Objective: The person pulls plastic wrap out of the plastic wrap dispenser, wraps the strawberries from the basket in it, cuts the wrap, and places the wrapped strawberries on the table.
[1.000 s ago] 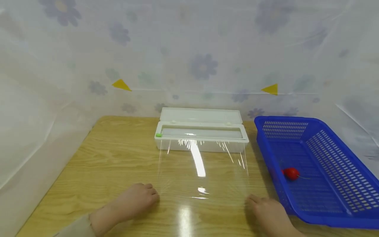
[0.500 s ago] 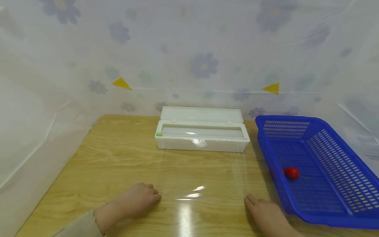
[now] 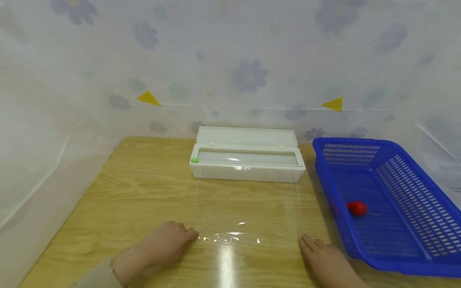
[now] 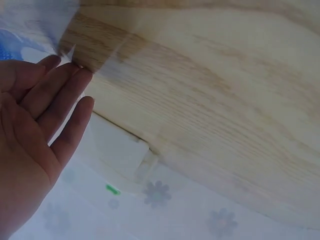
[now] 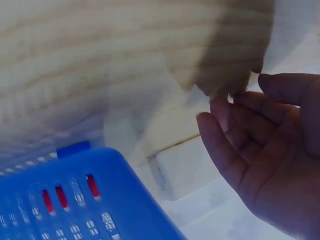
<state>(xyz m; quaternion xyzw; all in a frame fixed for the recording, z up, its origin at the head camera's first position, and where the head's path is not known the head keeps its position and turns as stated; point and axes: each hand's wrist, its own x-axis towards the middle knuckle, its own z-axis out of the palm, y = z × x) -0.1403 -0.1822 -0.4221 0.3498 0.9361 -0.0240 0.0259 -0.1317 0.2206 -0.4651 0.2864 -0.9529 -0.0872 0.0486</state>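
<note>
A clear sheet of cling film [image 3: 245,212] stretches over the wooden table from a white cling film dispenser [image 3: 248,173], whose lid [image 3: 247,136] stands up behind it. The roll [image 3: 248,157] shows inside, and a green slider [image 3: 195,160] sits at the left end. My left hand [image 3: 163,244] rests at the film's near left corner, its fingers extended and touching the film's edge. At the near right corner my right hand [image 3: 325,258] lies with straight fingers, the tips against the table. In the right wrist view, the right thumb is apart from the other fingertips.
A blue plastic basket [image 3: 342,230] stands to the right, close to my right hand. Inside it lies a red round item [image 3: 357,208] with a thin stem. A flowered sheet [image 3: 248,76] with yellow triangles hangs behind the wooden table [image 3: 137,180].
The film was taut and raised in front of the dispenser; now it lies lower, flat near the table. My fingers have loosened from its corners and straightened. The view has shifted slightly.
</note>
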